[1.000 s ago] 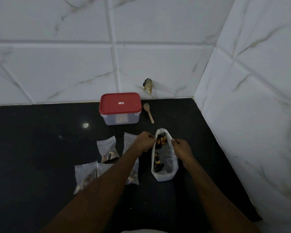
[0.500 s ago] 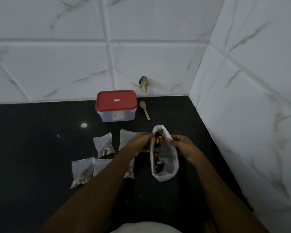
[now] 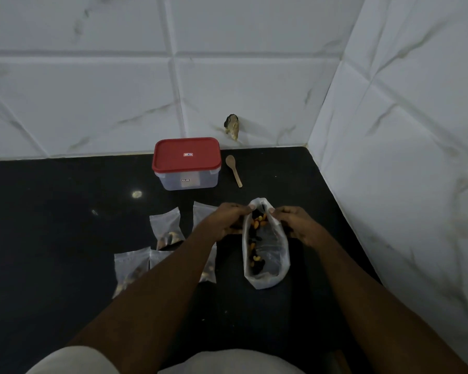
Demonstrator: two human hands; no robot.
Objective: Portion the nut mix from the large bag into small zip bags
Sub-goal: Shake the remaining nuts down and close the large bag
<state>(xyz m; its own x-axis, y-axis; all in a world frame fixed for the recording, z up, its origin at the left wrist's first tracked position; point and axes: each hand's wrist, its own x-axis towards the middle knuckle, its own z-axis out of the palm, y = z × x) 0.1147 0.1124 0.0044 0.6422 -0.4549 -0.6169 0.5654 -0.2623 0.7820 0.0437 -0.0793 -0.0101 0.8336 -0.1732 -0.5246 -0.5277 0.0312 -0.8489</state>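
While both hands pinch it, large bag (image 3: 266, 255) gapes.

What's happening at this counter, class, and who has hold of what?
A person works at a black counter. The left hand and right hand each pinch one side of the mouth of the large bag, holding it open; nut mix shows inside. Several small zip bags lie to its left, some already holding nuts. A red-lidded container and a wooden spoon sit behind, untouched.

Five small zip bags (image 3: 164, 225); one large bag (image 3: 270, 255), container (image 3: 186, 163), spoon (image 3: 234, 170).
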